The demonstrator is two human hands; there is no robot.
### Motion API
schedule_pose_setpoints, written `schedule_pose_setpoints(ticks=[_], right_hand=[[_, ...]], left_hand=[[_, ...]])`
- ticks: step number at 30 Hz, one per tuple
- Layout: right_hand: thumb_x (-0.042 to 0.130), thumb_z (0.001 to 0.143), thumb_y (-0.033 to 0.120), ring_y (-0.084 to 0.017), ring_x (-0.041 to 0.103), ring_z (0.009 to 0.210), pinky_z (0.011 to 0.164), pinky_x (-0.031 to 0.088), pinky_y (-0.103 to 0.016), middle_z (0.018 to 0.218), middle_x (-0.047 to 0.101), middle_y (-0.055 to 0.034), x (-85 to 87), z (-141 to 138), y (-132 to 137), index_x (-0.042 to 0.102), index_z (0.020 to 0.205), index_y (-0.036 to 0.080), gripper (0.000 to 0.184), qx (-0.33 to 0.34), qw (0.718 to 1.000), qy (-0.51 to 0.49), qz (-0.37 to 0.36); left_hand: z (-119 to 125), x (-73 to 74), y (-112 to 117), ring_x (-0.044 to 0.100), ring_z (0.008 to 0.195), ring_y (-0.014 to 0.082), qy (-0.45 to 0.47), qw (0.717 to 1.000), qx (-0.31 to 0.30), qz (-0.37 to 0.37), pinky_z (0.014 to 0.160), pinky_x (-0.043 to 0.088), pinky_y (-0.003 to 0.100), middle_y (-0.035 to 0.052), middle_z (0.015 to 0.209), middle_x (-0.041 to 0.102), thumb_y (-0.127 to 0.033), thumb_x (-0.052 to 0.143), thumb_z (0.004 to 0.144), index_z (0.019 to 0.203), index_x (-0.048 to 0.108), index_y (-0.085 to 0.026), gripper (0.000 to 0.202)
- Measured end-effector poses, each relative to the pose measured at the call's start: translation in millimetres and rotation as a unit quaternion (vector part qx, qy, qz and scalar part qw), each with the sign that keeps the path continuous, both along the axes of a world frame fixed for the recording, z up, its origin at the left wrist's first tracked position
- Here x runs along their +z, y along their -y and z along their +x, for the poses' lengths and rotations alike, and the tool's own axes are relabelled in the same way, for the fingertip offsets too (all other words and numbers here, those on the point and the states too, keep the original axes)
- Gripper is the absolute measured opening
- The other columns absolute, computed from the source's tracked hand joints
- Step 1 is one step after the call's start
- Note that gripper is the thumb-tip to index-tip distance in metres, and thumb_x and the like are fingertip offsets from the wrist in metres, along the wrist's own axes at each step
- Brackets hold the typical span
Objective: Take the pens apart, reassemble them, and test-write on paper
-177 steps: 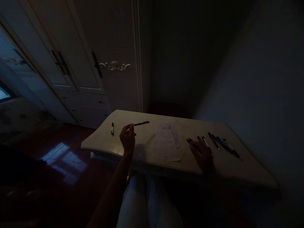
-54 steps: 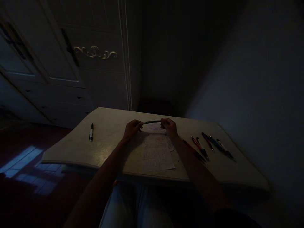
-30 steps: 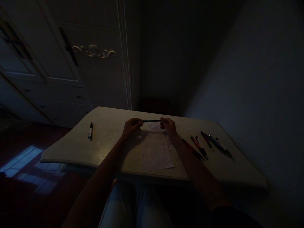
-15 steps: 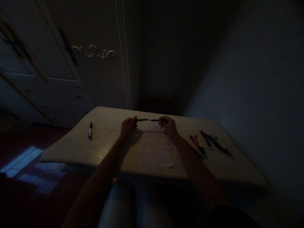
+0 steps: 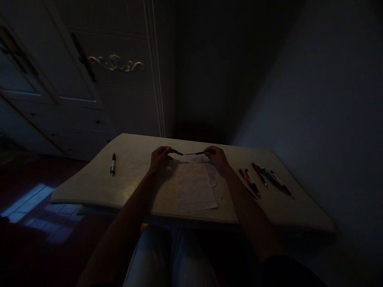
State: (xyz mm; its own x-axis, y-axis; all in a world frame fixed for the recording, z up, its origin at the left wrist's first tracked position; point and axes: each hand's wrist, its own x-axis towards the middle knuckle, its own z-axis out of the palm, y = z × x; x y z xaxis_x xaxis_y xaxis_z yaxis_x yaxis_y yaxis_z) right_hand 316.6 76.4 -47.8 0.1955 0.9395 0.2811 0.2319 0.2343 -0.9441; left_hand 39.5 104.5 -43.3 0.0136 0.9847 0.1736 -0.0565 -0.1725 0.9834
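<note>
Currently the left hand (image 5: 158,156) is pinching a green pen barrel (image 5: 177,152) and the right hand (image 5: 216,156) its thin dark inner part (image 5: 194,153), drawn apart over the paper (image 5: 194,185); in this dimness a small part may be slipping out and rolling off the table (image 5: 134,175).

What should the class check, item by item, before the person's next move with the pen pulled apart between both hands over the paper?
1. Left hand grips the green pen part: ok.
2. Right hand grips the dark pen part: ok.
3. The two parts have separated fully: cannot tell; a thin piece seems to span the gap, and the light is dim.
4. Written paper lies flat on the table under the hands: ok.
5. Spare pens lie in a row to the right, apart from the hands: ok.
6. Lone pen rests on the left, well inside the table edge: ok.
</note>
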Motion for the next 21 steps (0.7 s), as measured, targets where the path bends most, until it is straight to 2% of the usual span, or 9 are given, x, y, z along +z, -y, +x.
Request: schedule_pose_setpoints(ticks=[3, 7, 11, 16, 21], right_hand=[[0.072, 0.060, 0.032, -0.019, 0.063, 0.073, 0.072, 0.049, -0.033, 0.075, 0.072, -0.0018, -1.4, 1.9, 1.0, 0.071, 0.072, 0.022, 0.016, -0.007, 0.999, 0.039, -0.005], [0.070, 0.061, 0.028, -0.019, 0.064, 0.074, 0.078, 0.048, -0.035, 0.075, 0.072, -0.0017, -1.6, 2.4, 3.1, 0.072, 0.071, 0.022, 0.013, -0.002, 0.997, 0.073, -0.009], [0.070, 0.061, 0.027, -0.020, 0.064, 0.075, 0.080, 0.048, -0.036, 0.076, 0.072, -0.0020, -1.8, 3.9, 2.5, 0.072, 0.071, 0.022, 0.012, -0.002, 0.997, 0.077, -0.003], [0.070, 0.060, 0.024, -0.021, 0.066, 0.076, 0.080, 0.048, -0.036, 0.076, 0.073, -0.0025, -2.4, 7.1, -1.3, 0.072, 0.070, 0.021, 0.010, -0.005, 0.996, 0.088, -0.004], [0.069, 0.062, 0.027, -0.021, 0.065, 0.077, 0.078, 0.048, -0.035, 0.079, 0.073, -0.0042, 0.0, 6.4, 0.7, 0.072, 0.073, 0.019, 0.014, -0.004, 0.997, 0.082, -0.012]], left_hand=[[2.0, -2.0, 2.3, 0.061, 0.048, 0.0144, -0.017, 1.000, -0.012, 0.005, 0.044, 0.043, 0.023, 0.0063, 0.069, 0.070, -0.053, 0.069, 0.071, 0.089, 0.064, -0.014, 0.043], [4.0, -1.6, 6.2, 0.059, 0.049, 0.0135, -0.061, 0.997, -0.020, 0.032, 0.045, 0.042, 0.023, 0.0031, 0.068, 0.067, -0.051, 0.068, 0.073, 0.091, 0.066, -0.015, 0.040], [3.2, 0.4, 8.2, 0.059, 0.049, 0.0140, -0.073, 0.997, -0.016, 0.023, 0.045, 0.040, 0.022, 0.0006, 0.062, 0.062, -0.048, 0.063, 0.078, 0.099, 0.067, -0.015, 0.039], [2.8, 0.8, 7.6, 0.059, 0.050, 0.0133, -0.073, 0.997, -0.011, 0.028, 0.045, 0.042, 0.023, 0.0038, 0.074, 0.067, -0.047, 0.063, 0.078, 0.098, 0.068, -0.015, 0.038], [-1.0, 0.3, 2.4, 0.058, 0.053, 0.0136, -0.091, 0.993, 0.055, 0.045, 0.050, 0.047, 0.025, 0.0054, 0.081, 0.070, -0.048, 0.062, 0.079, 0.089, 0.067, -0.016, 0.033]])
